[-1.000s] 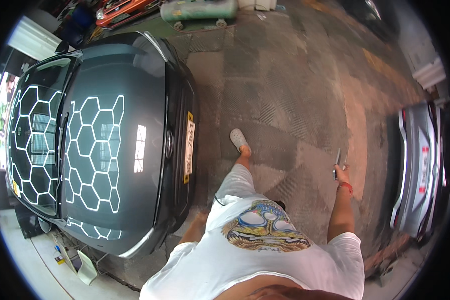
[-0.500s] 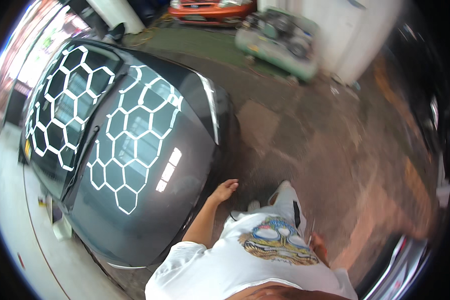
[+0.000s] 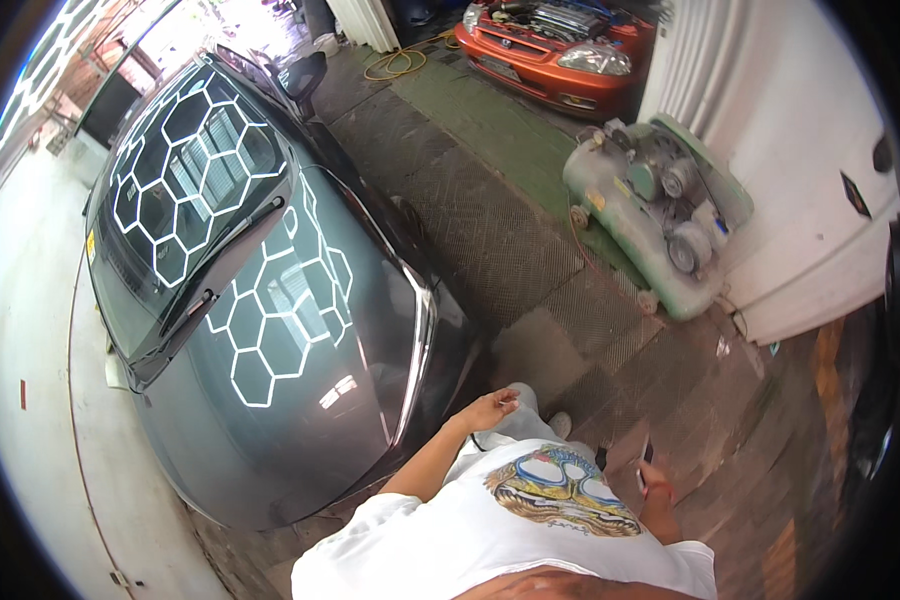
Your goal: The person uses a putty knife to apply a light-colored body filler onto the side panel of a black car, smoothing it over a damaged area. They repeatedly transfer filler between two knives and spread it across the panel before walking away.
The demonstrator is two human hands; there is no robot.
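Note:
My left hand (image 3: pixel 488 410) is in front of my body, beside the front corner of a dark grey car (image 3: pixel 270 450) and apart from it. Its fingers are curled together; whatever they may hold is too small to make out. Low at my right side, my right hand (image 3: pixel 656 482) is closed around a slim dark object (image 3: pixel 648 450) with a pale edge, its kind unclear. White hexagon light reflections spread over the car's bonnet and windscreen (image 3: pixel 195 170). A wiper (image 3: pixel 235 235) lies along the base of the glass.
A dusty green air compressor (image 3: pixel 660 215) stands by a white wall (image 3: pixel 800 240) ahead to the right. Beyond it is an orange car (image 3: pixel 550 60) with its engine bay exposed. A yellow hose (image 3: pixel 400 65) lies on the floor. Dark textured mats (image 3: pixel 510 260) cover the ground.
My view has swung to the right and up, bringing the compressor and orange car further into sight. My left hand stays curled; the dark object in my right hand now shows more clearly.

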